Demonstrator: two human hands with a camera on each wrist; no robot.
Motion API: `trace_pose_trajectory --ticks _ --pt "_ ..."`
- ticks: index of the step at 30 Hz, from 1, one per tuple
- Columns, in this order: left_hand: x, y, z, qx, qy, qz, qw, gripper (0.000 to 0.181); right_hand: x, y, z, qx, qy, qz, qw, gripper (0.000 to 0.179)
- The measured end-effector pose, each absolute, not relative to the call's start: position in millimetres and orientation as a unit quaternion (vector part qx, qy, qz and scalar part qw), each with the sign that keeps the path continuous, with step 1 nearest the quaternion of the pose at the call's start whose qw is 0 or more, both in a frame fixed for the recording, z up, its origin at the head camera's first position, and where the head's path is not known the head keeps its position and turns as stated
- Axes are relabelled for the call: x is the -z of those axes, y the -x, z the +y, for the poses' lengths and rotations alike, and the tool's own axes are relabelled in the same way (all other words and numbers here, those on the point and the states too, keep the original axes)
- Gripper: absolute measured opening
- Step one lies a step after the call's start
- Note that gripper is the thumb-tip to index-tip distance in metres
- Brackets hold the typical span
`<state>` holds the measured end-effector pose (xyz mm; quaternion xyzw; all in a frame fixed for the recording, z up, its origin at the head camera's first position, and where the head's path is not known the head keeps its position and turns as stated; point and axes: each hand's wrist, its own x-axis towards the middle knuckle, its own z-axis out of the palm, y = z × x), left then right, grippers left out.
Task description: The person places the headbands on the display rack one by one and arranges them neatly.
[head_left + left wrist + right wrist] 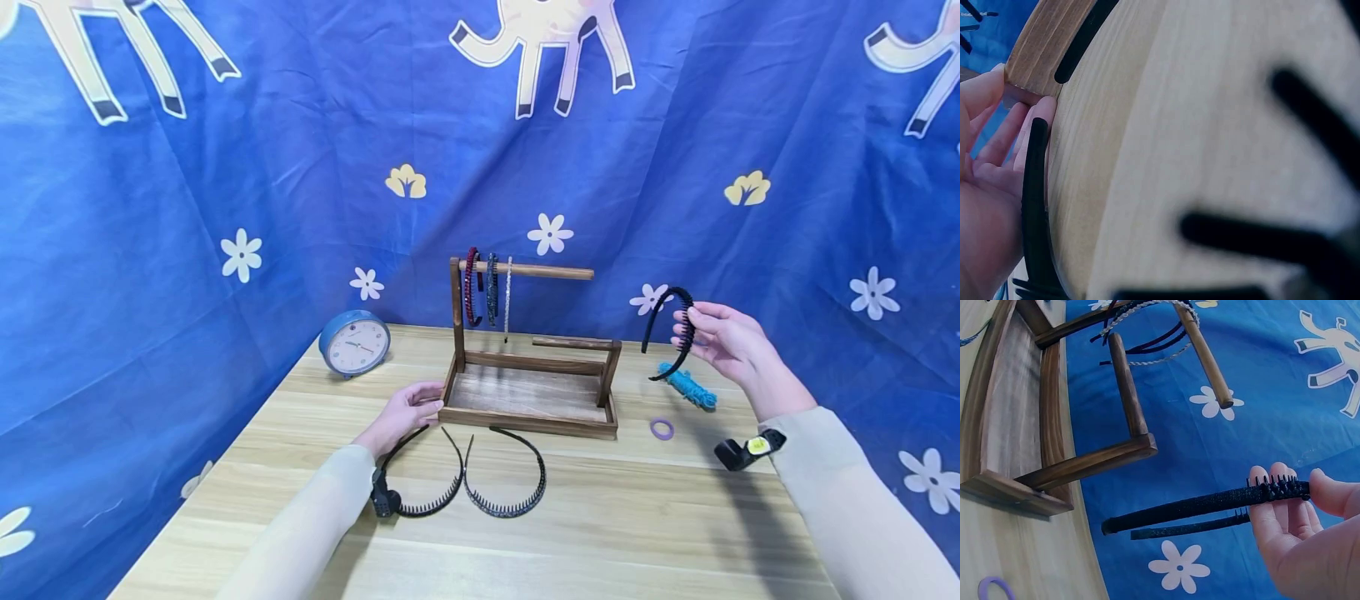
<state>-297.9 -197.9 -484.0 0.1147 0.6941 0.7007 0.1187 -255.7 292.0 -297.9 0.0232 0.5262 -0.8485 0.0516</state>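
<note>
In the head view my right hand (731, 346) is raised to the right of a wooden rack (525, 427). It pinches a black toothed headband (686, 333) between thumb and fingers, and the band's two ends point left towards the rack in the right wrist view. My left hand (405, 414) grips the rack's front left corner, thumb on one side and fingers on the other. A red headband (469, 287), a dark blue one (492, 290) and a thin whitish one (508, 296) hang on the upper rod (555, 272).
Two dark toothed headbands, one black (431, 510) and one patterned (517, 510), lie before the rack. A blue clock (356, 343) stands at the left. To the right lie a blue yarn bundle (688, 387) and a purple ring (662, 429). A blue curtain (300, 167) hangs behind.
</note>
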Motion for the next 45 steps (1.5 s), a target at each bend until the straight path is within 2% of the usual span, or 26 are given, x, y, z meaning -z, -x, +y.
trace_pose_trajectory --ticks 6,13,22,29,45 --pt "485.5 298.5 -199.9 -0.703 -0.115 0.691 0.119 0.051 289.8 273.7 279.0 0.854 -0.025 0.519 0.032 0.032" --pt "486.2 297.6 -199.0 -0.706 -0.128 0.687 0.119 0.052 281.1 290.7 261.2 0.854 -0.020 0.519 0.007 0.025" --pt "484.5 298.7 -196.7 -0.701 -0.115 0.694 0.119 0.050 277.7 302.8 240.5 0.839 -0.023 0.543 -0.025 0.035" --pt "482.6 298.2 -196.5 -0.695 -0.111 0.700 0.120 0.051 277.5 314.6 219.6 0.827 -0.030 0.558 -0.054 0.030" --pt "482.9 297.3 -197.6 -0.696 -0.113 0.699 0.119 0.051 282.3 331.8 166.9 0.826 -0.012 0.561 -0.040 0.032"
